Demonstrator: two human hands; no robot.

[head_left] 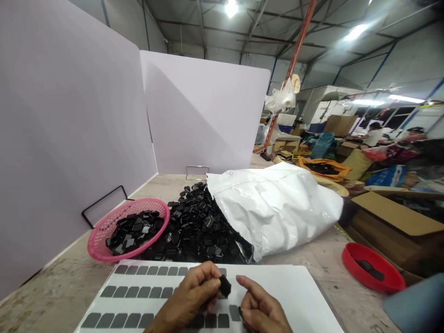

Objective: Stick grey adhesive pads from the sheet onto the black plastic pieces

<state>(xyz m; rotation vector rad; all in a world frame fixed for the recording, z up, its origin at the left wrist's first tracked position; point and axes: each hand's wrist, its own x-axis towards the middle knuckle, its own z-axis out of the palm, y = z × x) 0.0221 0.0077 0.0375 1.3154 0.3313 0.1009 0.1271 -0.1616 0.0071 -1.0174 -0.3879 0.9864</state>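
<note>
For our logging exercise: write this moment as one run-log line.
left hand: pinches small black part | right hand: beside it, over grey sticker sheet | behind: pink basket, black parts pile, white bag

Small black part (225, 286) at lower centre, pinched in the left hand (189, 300): glossy plastic, as is the loose black heap (197, 226) mid-frame. White sheet (291, 291) beneath: smooth matt paper carrying grey matt pads. Pink basket (100, 247) at left: perforated plastic; white bag (277, 208): crinkled glossy film; tabletop (52, 286): rough, mottled.
</note>
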